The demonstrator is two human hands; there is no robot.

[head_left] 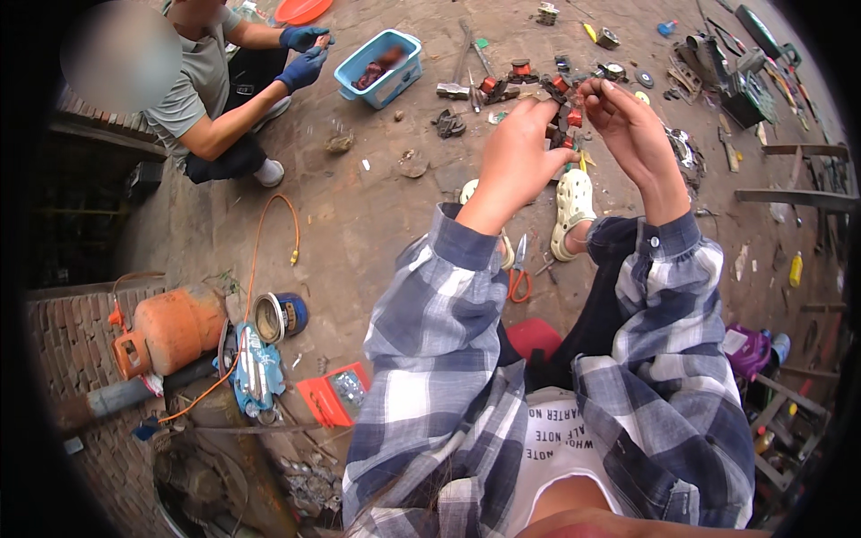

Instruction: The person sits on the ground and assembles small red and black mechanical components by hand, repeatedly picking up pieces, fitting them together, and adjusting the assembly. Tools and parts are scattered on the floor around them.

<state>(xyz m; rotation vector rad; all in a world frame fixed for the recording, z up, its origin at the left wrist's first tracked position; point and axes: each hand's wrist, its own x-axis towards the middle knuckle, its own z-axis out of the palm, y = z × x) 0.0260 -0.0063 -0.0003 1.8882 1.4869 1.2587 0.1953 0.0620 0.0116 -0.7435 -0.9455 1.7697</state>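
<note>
My left hand (523,148) is closed around the edge of a dark part with red coil-like pieces (572,117), held over the ground just beyond my shoes. Beside it, my right hand (628,121) has its thumb and fingers pinched together close to the red pieces; whatever lies between the fingertips is too small to make out. Similar dark and red parts (521,68) lie on the ground beyond my hands. Left of those is a hammer (455,88). Orange-handled scissors (519,280) rest on the ground by my feet.
A person in blue gloves (302,70) crouches at the far left, by a light blue basin (381,94). An orange gas cylinder (182,330), an orange hose (256,242) and an open can (280,317) stand at left. Metal frames (798,199) and scattered tools line the right side.
</note>
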